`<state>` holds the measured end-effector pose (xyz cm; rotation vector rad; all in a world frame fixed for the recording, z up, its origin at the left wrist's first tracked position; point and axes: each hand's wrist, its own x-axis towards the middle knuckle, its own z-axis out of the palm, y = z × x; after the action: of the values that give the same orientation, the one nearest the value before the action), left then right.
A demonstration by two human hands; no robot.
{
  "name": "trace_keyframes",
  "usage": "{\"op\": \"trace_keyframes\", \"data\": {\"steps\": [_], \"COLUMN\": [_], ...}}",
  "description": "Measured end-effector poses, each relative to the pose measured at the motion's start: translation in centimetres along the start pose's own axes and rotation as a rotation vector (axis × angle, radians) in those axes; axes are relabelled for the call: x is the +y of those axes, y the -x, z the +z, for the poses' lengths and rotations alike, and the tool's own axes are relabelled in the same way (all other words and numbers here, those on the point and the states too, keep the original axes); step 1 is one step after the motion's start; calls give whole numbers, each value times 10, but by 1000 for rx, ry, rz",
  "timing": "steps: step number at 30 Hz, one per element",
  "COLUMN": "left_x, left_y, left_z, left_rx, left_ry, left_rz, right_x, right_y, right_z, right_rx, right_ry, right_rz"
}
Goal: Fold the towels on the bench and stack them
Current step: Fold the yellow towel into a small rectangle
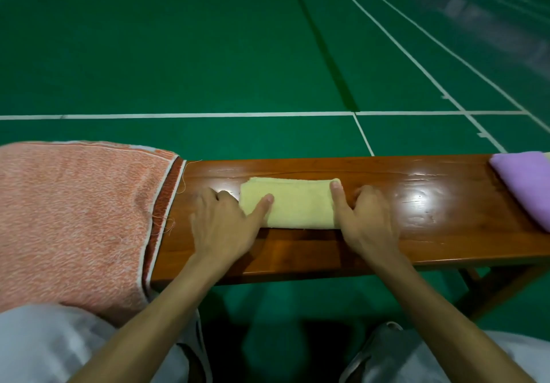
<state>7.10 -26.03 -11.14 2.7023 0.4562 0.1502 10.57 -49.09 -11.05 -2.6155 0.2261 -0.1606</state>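
A small yellow towel (293,204), folded into a rectangle, lies in the middle of the glossy wooden bench (416,204). My left hand (226,222) holds its left end: the thumb lies on top and the fingers curl at the edge. My right hand (366,216) holds the right end the same way, thumb on top. A large orange towel (77,219) lies unfolded over the bench's left end. A folded purple towel (529,183) sits at the far right.
Behind the bench stretches a green court floor (208,55) with white lines. My knees in light trousers (44,344) and a grey shoe (384,341) are below the bench's front edge. Bare wood lies between the yellow and purple towels.
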Motion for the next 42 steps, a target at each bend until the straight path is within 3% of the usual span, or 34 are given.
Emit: {"op": "trace_keyframes", "data": {"steps": [3,6,11,14,18,26,32,34,36,38,40,42], "left_x": [14,21,35,55,88,208,310,338,361,371,372,368], "left_y": [-7,-18,-10,-6,-12,-36,-65,-71,-62,-44,-19,1], "left_z": [4,8,2,5,28,76,112,124,139,159,169,178], "left_rx": [-63,-198,-327,-449,-434,-481,-538,-556,-509,-344,-104,-39], "left_ry": [119,168,861,1351,1531,1414,1368,1296,1008,620,401,315], "left_rz": [-35,-80,-136,-302,-433,-352,-268,-197,-46,230,474,623], "right_x": [-11,-15,-5,9,45,114,161,180,197,208,218,232], "right_y": [-1,-2,-4,-7,-12,-32,-66,-70,-69,-63,-61,-65], "right_z": [0,-3,-24,-38,-61,-119,-160,-167,-165,-164,-168,-172], "right_rx": [-149,-159,-143,-190,-182,-205,65,127,169,219,301,315], "right_ry": [84,-19,-608,-1036,-1248,-1089,-979,-787,-386,-38,76,109], "right_rz": [29,17,56,197,317,471,446,438,433,467,469,426]}}
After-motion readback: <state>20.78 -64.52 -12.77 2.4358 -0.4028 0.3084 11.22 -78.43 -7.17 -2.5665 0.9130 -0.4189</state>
